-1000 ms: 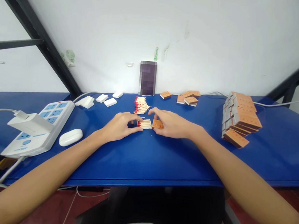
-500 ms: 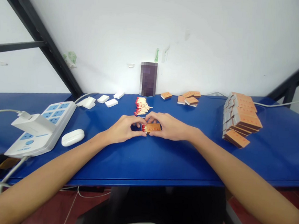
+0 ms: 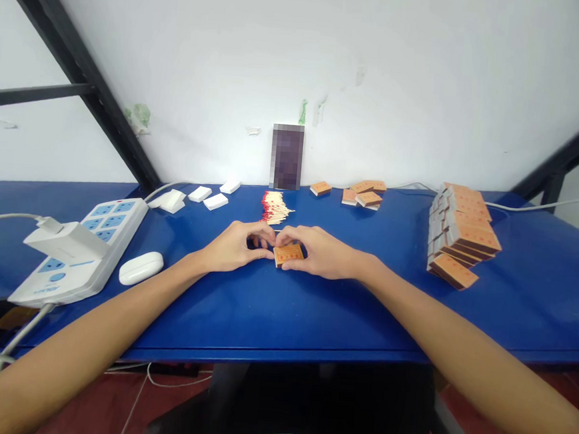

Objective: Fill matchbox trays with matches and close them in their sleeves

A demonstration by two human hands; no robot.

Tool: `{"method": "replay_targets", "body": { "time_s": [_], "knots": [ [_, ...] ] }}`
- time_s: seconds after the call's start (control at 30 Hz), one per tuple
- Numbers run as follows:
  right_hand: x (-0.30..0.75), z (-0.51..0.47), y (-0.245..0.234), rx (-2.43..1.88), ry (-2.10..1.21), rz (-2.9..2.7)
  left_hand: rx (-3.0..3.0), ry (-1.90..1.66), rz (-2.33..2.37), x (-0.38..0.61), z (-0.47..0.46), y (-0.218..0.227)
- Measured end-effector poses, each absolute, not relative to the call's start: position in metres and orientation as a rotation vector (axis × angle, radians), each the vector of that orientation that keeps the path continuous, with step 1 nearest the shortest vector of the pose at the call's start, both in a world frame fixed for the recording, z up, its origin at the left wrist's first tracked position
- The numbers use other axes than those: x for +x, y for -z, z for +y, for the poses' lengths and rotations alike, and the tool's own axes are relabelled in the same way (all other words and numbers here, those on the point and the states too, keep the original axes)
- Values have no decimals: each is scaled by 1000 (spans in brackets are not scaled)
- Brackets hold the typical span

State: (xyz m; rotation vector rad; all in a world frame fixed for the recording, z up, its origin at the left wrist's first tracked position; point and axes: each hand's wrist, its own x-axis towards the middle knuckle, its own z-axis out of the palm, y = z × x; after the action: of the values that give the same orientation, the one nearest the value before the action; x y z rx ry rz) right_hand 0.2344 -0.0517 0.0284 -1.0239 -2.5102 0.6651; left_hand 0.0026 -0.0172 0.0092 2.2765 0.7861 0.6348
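"What's changing in the middle of the frame?"

"Half a second ago red match heads were showing at the left end of the matchbox (image 3: 288, 253); now its orange sleeve is covering them. I'd judge that the closing of this box is all but finished."

"And the fingers?"

"The right hand (image 3: 325, 252) is pinching the box between thumb and fingers, across its long sides. The left hand (image 3: 237, 246) is arching at the box's left end, thumb and forefinger standing apart; I can't tell whether the tips are pressing on it."

"Where is the box sitting?"

"It's lying near the frame's centre, just above the blue table (image 3: 281, 317) or on it; I can't tell which."

"What about the other containers?"

"A stack of matchboxes (image 3: 472, 225) is leaning at the right of the frame, and some loose matchboxes (image 3: 368, 198) are lying right of centre, towards the wall; I'm not seeing inside any. Left of centre, white trays (image 3: 215, 202) are lying scattered; I can't make out anything in them. Loose matches (image 3: 274, 206) are lying in a heap just above the hands, outside any box."
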Motion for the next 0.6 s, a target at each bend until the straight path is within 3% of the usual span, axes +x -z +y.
{"method": "replay_targets", "body": {
  "time_s": [0.37,0.6],
  "knots": [
    [238,-63,-45,-1067,-531,-2658,2397,-618,790,-2,-21,-15],
    [315,-150,-56,-1684,197,-2232,2602,-763,676,13,-43,-41]
  ]
}}
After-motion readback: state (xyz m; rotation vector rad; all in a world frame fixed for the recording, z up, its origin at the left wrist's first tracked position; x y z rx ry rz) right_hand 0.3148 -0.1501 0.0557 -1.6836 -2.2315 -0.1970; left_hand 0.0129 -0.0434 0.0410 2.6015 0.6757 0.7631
